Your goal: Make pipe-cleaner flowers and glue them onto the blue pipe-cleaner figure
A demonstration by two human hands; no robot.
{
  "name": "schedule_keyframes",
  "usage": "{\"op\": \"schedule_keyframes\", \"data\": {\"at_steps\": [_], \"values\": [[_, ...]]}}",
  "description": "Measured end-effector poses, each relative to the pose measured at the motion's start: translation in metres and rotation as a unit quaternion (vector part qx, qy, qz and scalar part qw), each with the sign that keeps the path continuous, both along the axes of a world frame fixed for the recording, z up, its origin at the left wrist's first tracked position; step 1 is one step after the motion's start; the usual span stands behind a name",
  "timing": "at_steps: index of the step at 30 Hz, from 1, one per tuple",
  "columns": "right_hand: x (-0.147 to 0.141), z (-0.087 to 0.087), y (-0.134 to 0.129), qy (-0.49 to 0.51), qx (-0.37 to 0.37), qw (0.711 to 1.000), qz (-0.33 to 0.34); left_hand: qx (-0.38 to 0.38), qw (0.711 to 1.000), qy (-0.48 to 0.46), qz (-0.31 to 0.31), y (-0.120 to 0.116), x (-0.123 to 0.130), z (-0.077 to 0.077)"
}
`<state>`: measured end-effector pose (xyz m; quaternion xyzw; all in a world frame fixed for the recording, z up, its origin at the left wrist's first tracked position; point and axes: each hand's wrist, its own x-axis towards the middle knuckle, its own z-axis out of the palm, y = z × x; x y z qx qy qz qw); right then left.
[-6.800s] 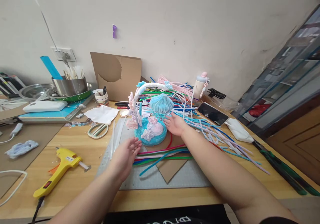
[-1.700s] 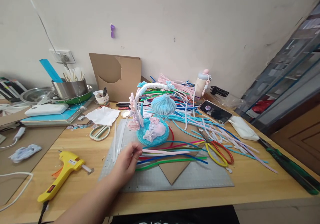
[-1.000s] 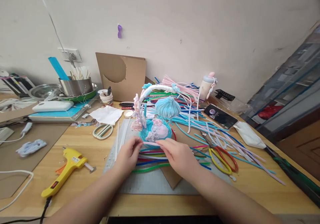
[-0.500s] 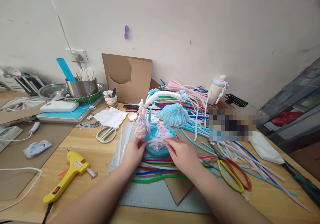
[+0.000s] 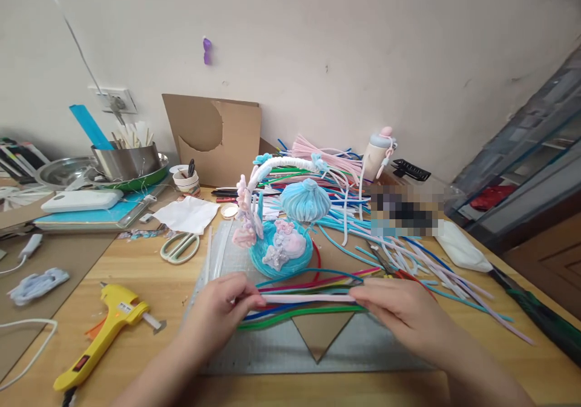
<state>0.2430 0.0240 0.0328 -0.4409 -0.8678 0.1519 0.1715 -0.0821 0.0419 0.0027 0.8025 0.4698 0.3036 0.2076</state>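
Note:
A pale pink pipe cleaner [image 5: 308,298] is stretched level between my two hands. My left hand [image 5: 227,301] pinches its left end and my right hand [image 5: 394,307] pinches its right end. Just beyond stands a fuzzy craft lamp: a round blue base [image 5: 258,258] with pink flowers and a silvery star [image 5: 278,258], a white curved arm [image 5: 290,162] and a hanging pleated blue shade [image 5: 306,201]. Under the held piece lie several coloured pipe cleaners [image 5: 290,315] and a cardboard triangle [image 5: 320,337] on a grey cutting mat [image 5: 254,355].
A yellow hot glue gun [image 5: 102,334] lies at the left, with green-handled scissors [image 5: 180,248] behind it. Red-and-yellow-handled scissors [image 5: 385,268] are partly hidden by my right hand. Behind are piled pipe cleaners [image 5: 327,155], a bottle [image 5: 376,155] and a cardboard sheet [image 5: 240,134].
Both hands have moved from the lamp base toward me and farther apart, with the pink pipe cleaner now straight between them. The view has shifted to the right.

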Motion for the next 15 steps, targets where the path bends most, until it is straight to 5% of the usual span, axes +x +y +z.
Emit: {"op": "schedule_keyframes", "data": {"at_steps": [6,12,15], "values": [[-0.008,0.000,-0.031,-0.047,-0.071,0.996,-0.036,0.176,0.979,0.077,-0.070,-0.035,0.008,0.008],[-0.079,0.002,-0.049,0.003,-0.103,0.991,0.081,0.181,0.975,0.092,-0.092,-0.057,0.033,0.011],[-0.085,0.002,-0.048,-0.020,-0.053,0.992,0.110,0.191,0.972,0.093,-0.102,-0.061,0.027,0.015]]}}
